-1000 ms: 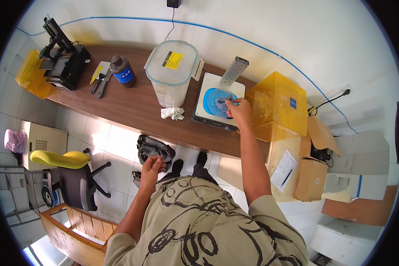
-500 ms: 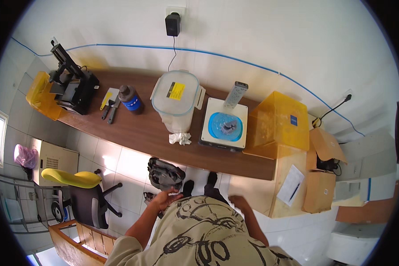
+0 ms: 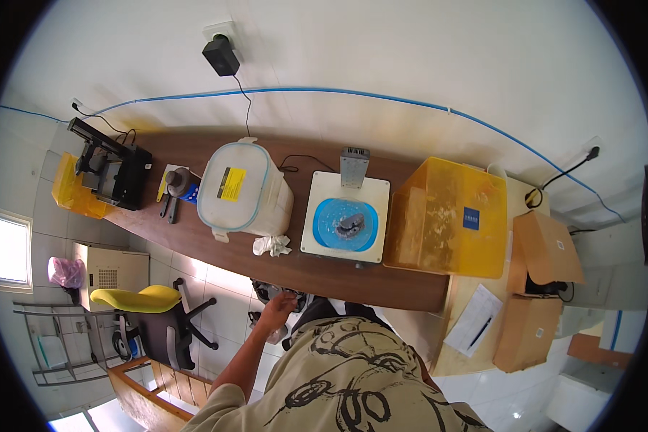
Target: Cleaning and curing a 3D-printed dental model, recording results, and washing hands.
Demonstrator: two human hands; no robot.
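My left hand [image 3: 279,308] hangs just off the near edge of the brown table [image 3: 324,277], fingers loosely bent and apart, with nothing seen in it. A dark bag [image 3: 264,290] lies on the floor behind it. My right hand is hidden by my torso. Ahead on the table stands a white square machine [image 3: 311,245] with a grey upright post [image 3: 354,167] and a round blue turntable [image 3: 325,234]. On the turntable rests a small grey piece [image 3: 350,226]. A crumpled white tissue [image 3: 271,245] lies near the table's edge, beside a lidded clear plastic container [image 3: 227,209].
A translucent orange cover [image 3: 432,223] stands right of the machine. Farther right are paper with a pen [image 3: 475,320] and cardboard boxes [image 3: 529,320]. At left are a dark bottle [image 3: 182,184], scrapers [image 3: 167,205] and a black 3D printer [image 3: 122,173]. A yellow-backed chair [image 3: 137,299] stands on the floor.
My view has moved nearer to the table and the machine. My left hand has come forward to the table's edge. The right hand has passed out of sight behind my shirt.
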